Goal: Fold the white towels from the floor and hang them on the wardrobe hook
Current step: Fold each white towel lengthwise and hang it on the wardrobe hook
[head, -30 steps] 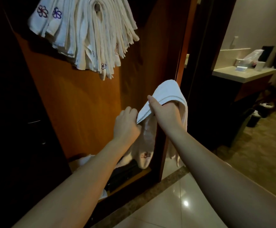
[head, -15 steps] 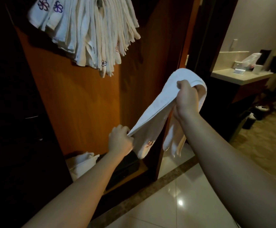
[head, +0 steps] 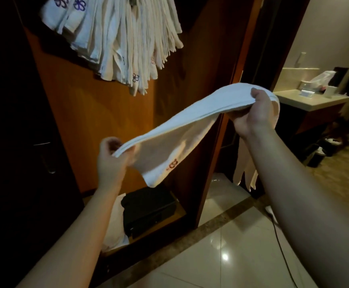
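Towel [head: 190,119], white and folded lengthwise, is shown stretched on a slant across the middle of the frame, in front of the open wardrobe [head: 98,125]. Its lower end is pinched by the left hand [head: 112,161], at centre left, with fingers curled round the folded edge; its upper end is gripped by the right hand [head: 254,115], at centre right, with the thumb laid over the top fold and the fingers closed beneath. A loose flap bearing a red embroidered mark [head: 172,164] hangs below the stretched band, and further tails of cloth hang behind the right forearm. At the upper left of the frame a thick bundle of hung towels [head: 128,38] is seen fanned against the wooden panel, several marked with purple flowers; the hook itself cannot be made out. On the wardrobe floor, at lower centre, a black box [head: 148,210] lies beside a white cloth [head: 116,225]. Pale glossy floor tiles [head: 221,256] fill the lower right. At the far right, a bench [head: 310,100] carries small items too blurred to identify.
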`<state>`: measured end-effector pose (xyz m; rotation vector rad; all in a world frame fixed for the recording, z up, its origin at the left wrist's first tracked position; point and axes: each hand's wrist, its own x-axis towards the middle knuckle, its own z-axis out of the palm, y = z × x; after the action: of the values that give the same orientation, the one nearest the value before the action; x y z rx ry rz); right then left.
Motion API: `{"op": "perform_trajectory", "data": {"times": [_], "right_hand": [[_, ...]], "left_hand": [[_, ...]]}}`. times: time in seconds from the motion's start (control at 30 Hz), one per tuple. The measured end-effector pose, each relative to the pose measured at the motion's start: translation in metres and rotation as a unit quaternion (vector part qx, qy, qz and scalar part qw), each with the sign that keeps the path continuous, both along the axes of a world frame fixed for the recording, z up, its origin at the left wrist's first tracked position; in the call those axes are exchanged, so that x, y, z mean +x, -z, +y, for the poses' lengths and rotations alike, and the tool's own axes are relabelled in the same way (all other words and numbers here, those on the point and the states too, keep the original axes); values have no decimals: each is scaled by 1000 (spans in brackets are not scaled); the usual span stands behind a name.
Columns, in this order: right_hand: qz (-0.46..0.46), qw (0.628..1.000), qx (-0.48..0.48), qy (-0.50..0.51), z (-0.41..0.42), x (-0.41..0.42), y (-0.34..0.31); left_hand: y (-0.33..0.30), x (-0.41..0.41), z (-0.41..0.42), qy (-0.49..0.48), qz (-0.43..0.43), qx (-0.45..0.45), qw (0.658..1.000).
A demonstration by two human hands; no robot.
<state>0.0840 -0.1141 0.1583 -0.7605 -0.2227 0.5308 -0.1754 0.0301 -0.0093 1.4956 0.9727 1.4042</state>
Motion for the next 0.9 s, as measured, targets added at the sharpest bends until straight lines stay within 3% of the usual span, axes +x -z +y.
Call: {"op": "perform_trajectory", "data": {"times": [0.07,0.1,0.17,0.3,0.47,0.63,0.73,0.83,0.9], "right_hand": [[12,1000,15,-19,5,-3,-5],[17,999,15,-34,7,-6,-5],[23,998,10,-53,11,-8,-3],[20,999,-16,-45,12,6,7],[40,997,-37,-51,13,29,24],[75,993,-80,-31,15,44,45],[72,992,-91,-47,16,43,56],[71,992,-80,-65,17,39,63],[74,992,-67,-73,18,37,64]], "left_hand": [[19,6,-9,108,-198,-185,957],[30,13,-17,159,-224,-251,928],[47,24,-26,195,-195,-293,915],[42,11,-12,204,-167,-304,915],[13,-12,-7,204,-91,-185,957],[-14,-31,-12,302,-209,-154,917],[-21,-36,-14,297,-242,-149,912],[-19,-38,-8,264,-236,-175,919],[-15,-39,-4,238,-172,-167,941]]}}
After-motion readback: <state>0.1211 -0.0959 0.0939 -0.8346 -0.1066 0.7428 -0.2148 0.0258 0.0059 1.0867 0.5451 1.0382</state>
